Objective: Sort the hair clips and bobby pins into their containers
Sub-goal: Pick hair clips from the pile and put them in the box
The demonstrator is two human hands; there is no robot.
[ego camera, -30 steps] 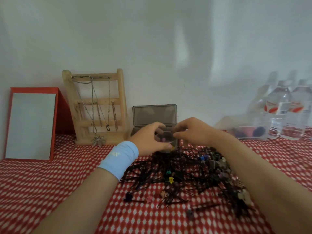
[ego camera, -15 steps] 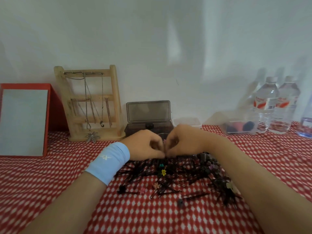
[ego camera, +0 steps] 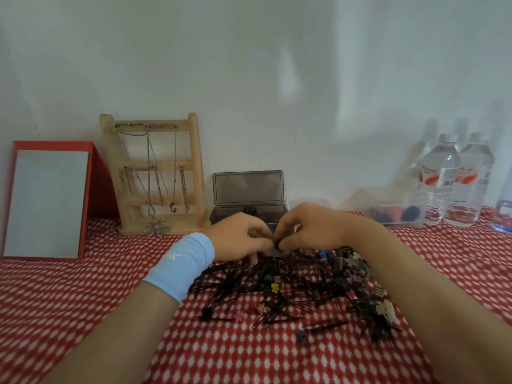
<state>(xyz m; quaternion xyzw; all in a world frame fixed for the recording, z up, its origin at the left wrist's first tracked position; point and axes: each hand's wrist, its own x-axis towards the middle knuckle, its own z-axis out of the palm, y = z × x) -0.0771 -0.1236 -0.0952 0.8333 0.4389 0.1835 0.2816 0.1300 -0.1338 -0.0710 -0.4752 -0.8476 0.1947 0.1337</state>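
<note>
Both hands work at the 12 o'clock edge of the tangled heap of black bobby pins and small coloured claw clips [ego camera: 293, 289], which lies mid-tabletop on the red-and-white checked cloth [ego camera: 83, 300]. The left hand [ego camera: 238, 239] and right hand [ego camera: 307, 231] have their fingers [ego camera: 279, 243] curled in, tips meeting on a small dark piece [ego camera: 275, 242]. It is too small to tell whether it is a pin or a clip.

Just beyond the hands, at 12 o'clock from the heap, stands the smoky grey plastic box with its hinged lid raised [ego camera: 248, 188]. A small clear tub [ego camera: 310, 203] shows beside it at about 1 o'clock, mostly hidden by the right hand.

The step looks like teasing one item free of the tangle. It would go best if one hand pinned the neighbouring pins flat while the other drew the piece out along its length rather than straight up, since crossed pins will snag and drag others along. Once it is free, check its kind before dropping it. The two containers sit side by side, so a careless release could land it in the wrong one. Loose clips such as the yellow flower clip [ego camera: 274, 286] near the heap's centre and the cream claw clip [ego camera: 385, 310] at 4 o'clock are easier pickings.
</note>
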